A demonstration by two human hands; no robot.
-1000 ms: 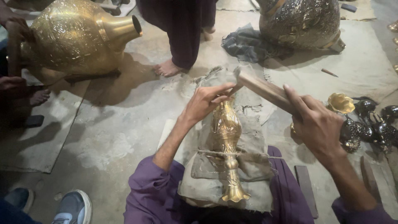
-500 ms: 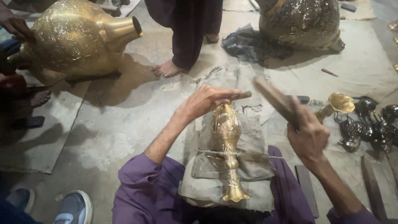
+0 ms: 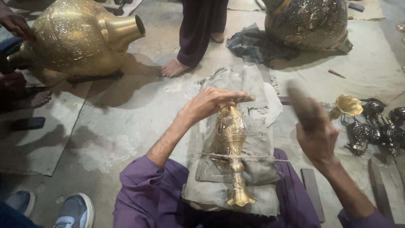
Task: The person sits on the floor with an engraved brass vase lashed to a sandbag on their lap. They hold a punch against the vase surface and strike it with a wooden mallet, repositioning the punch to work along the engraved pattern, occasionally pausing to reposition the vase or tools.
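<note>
A small engraved brass vase (image 3: 233, 145) lies on a grey cloth pad (image 3: 253, 177) across my lap, tied down with a cord (image 3: 219, 156). My left hand (image 3: 211, 103) rests over the vase's far end and pinches a thin metal punch (image 3: 244, 98) against it. My right hand (image 3: 317, 137) is raised to the right of the vase, gripping a wooden mallet (image 3: 300, 103) that looks blurred and points up and away.
A large brass urn (image 3: 80, 38) lies at the far left with other hands on it. A dark ornate urn (image 3: 310, 21) stands far right. A standing person's bare feet (image 3: 174, 67) are ahead. Small brass and dark pieces (image 3: 371, 122) sit at right.
The mallet has swung up and back from the punch, and my right hand has risen with it. My left hand stays on the vase's far end.
</note>
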